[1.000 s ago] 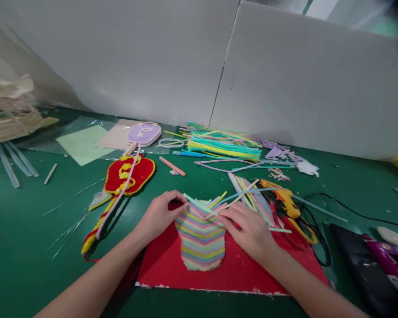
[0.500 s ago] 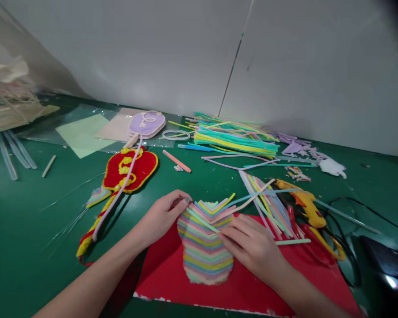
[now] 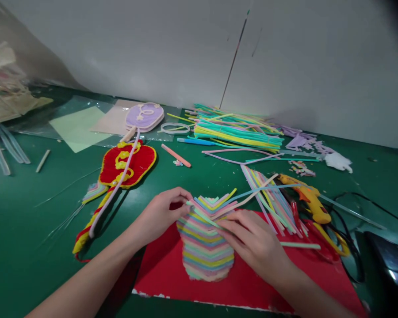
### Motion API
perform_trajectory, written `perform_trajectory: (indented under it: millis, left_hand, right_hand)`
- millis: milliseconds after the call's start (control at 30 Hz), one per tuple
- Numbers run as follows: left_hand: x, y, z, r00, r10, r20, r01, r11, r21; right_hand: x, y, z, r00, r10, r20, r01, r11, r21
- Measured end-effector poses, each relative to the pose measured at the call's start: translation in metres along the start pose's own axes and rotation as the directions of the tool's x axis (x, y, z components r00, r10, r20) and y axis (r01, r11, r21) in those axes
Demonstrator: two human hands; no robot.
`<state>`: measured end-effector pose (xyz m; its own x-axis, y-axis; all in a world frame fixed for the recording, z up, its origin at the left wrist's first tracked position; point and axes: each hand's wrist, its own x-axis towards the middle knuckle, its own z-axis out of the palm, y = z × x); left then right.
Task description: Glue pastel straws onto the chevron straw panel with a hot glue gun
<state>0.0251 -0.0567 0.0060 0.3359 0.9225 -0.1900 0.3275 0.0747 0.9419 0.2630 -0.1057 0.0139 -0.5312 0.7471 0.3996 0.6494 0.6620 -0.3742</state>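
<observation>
A striped pastel panel [image 3: 208, 258] of pipe cleaners laid in V-shaped rows rests on a red board [image 3: 162, 269]. Across its upper part slants a pale green pipe cleaner [image 3: 204, 216]. At the panel's upper left edge, my left hand [image 3: 164, 214] pinches this strip's left end between thumb and finger. My right hand [image 3: 254, 240] has its fingers closed on the other end, near the panel's middle right, covering part of the rows. Loose ends of a blue pipe cleaner [image 3: 262, 190] and a peach pipe cleaner [image 3: 258, 190] stick out to the upper right.
Right of the panel lie loose pastel pipe cleaners [image 3: 268, 198], a yellow glue gun [image 3: 308, 201] and red-handled tool [image 3: 321, 243]. A bundle of pipe cleaners [image 3: 239, 132] is behind. A red fan-shaped piece [image 3: 142, 163] and purple one [image 3: 146, 115] lie left.
The view has shifted slightly. My left thumb has moved a little right over the pale green strip's left end. My right hand stays at the strip's other end.
</observation>
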Motion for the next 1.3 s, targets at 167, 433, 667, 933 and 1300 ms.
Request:
perform_trajectory:
  millis: [167,433,667,933,1300]
  left_hand:
    - [0.0,0.002,0.001,1.0,0.007,-0.02,-0.006,1.0,0.027]
    - [-0.001,0.003,0.003,0.999,0.009,-0.031,-0.008,1.0,0.029]
    - [0.0,0.006,0.002,1.0,-0.003,-0.013,0.004,0.999,0.051]
    - [-0.001,0.002,0.003,0.999,0.024,-0.048,-0.02,0.997,0.076]
    - [-0.038,0.011,0.03,0.887,0.455,-0.083,-0.223,0.578,0.785]
  right_hand:
    - [0.003,0.0,-0.003,0.999,-0.01,0.03,0.011,1.0,-0.008]
    - [0.003,0.001,-0.002,0.996,-0.087,0.016,0.088,0.995,-0.044]
    - [0.004,-0.003,-0.003,0.989,-0.146,0.001,0.146,0.986,-0.079]
    - [0.005,-0.006,-0.002,0.986,-0.165,-0.016,0.162,0.981,-0.106]
    - [0.005,-0.005,0.0,0.992,-0.127,0.017,0.128,0.988,-0.086]
